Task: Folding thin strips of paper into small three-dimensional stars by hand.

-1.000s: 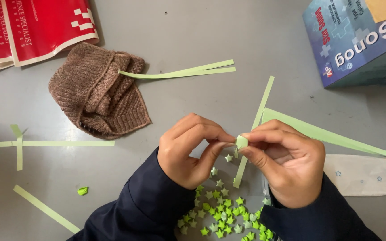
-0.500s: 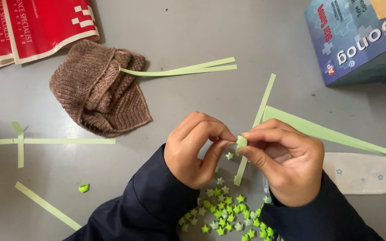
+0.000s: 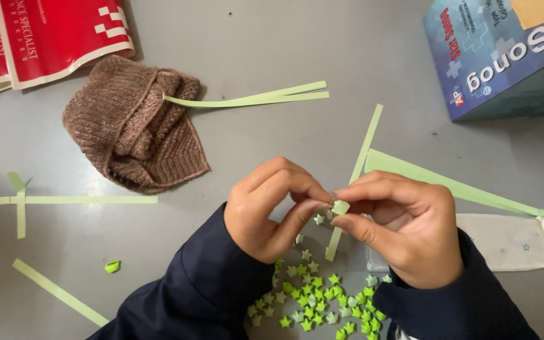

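Occlusions first: the folded piece [image 3: 340,206] is mostly buried between fingertips, only a small pale green corner shows, shape unreadable. Strip [image 3: 333,243] hangs down from it, upper end hidden in the pinch. Both forearms cut off at the bottom edge, dark navy sleeves. Star pile [image 3: 313,301] partly under the wrists and clipped by the frame bottom. Blue box [image 3: 505,56] cropped top right; red packets [image 3: 45,34] cropped top left. White pouch [image 3: 511,242] half behind the right hand, blue end at the frame edge.

Left hand [image 3: 272,211]: thumb and forefinger pressed together on the folded piece from the left. Right hand [image 3: 404,230]: thumb and forefinger clamped on the same piece from the right. Fingertips of both hands meet there, just above the table [image 3: 253,38], over the top of the pile.

Materials: table is flat matte grey. Stars are tiny puffy paper ones, mixed pale and bright green, loosely scattered. Hat [image 3: 133,126] is brown ribbed knit, crumpled, soft. Thin flat paper strips all over: a pair [image 3: 253,97] with one end lying on the hat, a crossed set [image 3: 58,200] far left, a diagonal one [image 3: 58,291] bottom left, a wider bundle [image 3: 448,186] running from behind the right hand toward the right edge. One small crumpled green scrap [image 3: 113,266] alone, well apart from the pile.
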